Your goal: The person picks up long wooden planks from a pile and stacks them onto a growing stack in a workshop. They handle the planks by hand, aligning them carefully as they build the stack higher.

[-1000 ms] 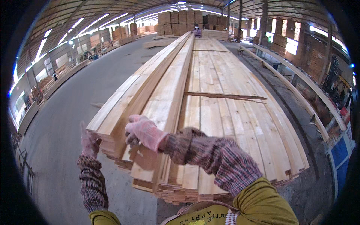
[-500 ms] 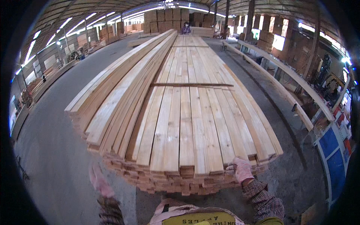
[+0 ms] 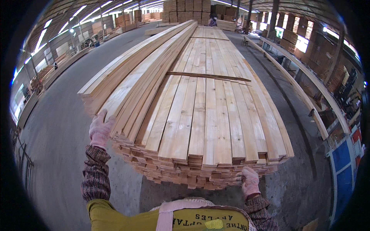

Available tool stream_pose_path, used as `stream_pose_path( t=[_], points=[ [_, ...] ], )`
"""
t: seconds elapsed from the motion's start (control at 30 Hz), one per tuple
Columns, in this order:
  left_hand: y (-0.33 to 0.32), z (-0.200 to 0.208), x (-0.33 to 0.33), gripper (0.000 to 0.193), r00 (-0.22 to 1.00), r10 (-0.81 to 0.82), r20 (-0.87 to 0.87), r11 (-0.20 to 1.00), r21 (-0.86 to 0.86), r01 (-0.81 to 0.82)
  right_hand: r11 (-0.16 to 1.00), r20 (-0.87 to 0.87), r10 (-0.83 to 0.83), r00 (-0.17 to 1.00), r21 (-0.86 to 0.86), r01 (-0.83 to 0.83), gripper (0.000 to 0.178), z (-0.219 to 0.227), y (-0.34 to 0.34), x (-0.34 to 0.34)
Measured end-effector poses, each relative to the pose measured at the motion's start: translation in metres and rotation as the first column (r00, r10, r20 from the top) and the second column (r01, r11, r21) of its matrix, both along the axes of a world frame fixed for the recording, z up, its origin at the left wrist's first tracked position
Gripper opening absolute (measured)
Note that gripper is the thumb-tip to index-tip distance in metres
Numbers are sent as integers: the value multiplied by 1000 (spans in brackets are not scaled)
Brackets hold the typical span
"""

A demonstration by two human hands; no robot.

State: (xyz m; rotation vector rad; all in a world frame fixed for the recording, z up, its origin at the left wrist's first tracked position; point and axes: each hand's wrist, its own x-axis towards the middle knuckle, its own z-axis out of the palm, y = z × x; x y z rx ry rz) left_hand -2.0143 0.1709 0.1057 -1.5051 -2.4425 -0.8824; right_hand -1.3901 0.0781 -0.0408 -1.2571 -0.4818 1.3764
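Note:
A large stack of pale wooden planks (image 3: 216, 115) fills the middle, its long boards running away from me. On its left side, several more planks (image 3: 135, 57) lie on top in a raised, slanted group. My left hand (image 3: 101, 131), in a pinkish knit glove, is closed around the near end of one of these raised planks. My right hand (image 3: 250, 181), gloved alike, is at the stack's front face, low on the right. Its fingers are partly bent and apart, with the tips by the board ends, and no board shows in its grasp.
A thin wooden strip (image 3: 210, 76) crosses the stack. Long beams (image 3: 293, 84) on supports run along the right, near a blue-panelled frame (image 3: 342, 163). Grey concrete floor (image 3: 58, 127) lies left. Far off, a person (image 3: 212, 22) is near tall timber piles (image 3: 187, 11).
My left hand has risen from beside the stack and taken hold of a raised plank's end. My right hand has slipped from the top board's end to the front face below it.

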Motion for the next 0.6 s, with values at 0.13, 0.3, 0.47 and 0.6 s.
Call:
stream_pose_path(
  t=[0.13,0.3,0.47,0.6],
  points=[
    [-1,31,38,72,993,55,-101,972,-222,-77,1000,-84,25,996,1,-25,18,-1,4,-10],
    [6,101,-10,66,851,-323,414,912,377,163,997,-45,72,996,-7,-72,5,9,14,-56],
    [5,54,-43,64,992,-115,62,980,170,103,1000,-38,13,999,15,-12,12,2,15,-52],
    [-7,9,-38,75,987,106,-120,994,-14,-108,997,-69,-73,995,-39,70,25,-17,-8,-44]
  ],
)
